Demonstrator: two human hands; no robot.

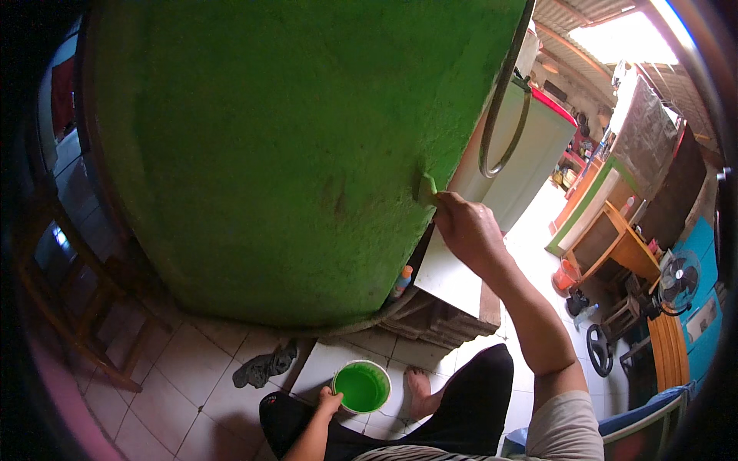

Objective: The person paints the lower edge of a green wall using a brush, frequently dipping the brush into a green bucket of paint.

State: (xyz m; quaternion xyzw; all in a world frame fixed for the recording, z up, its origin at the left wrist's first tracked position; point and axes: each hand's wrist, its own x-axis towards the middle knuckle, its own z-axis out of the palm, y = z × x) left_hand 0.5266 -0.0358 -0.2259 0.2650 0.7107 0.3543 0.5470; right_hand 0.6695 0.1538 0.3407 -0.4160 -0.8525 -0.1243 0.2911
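Note:
My right hand (464,222) grips the handle of a paintbrush (429,187) whose green head touches the green wall (277,150) close to its right edge. Low in front of me, my left hand (330,399) holds the rim of a white bucket (387,395) of green paint, which stands beside my bare foot. The wall has a rough surface with a few darker patches right of its middle.
A dark cloth (265,367) lies on the tiled floor left of the bucket. A bottle with an orange cap (403,281) stands by a white-topped ledge (450,276) at the wall's foot. At left is a wooden chair frame (86,357); a fan (679,275) stands at right.

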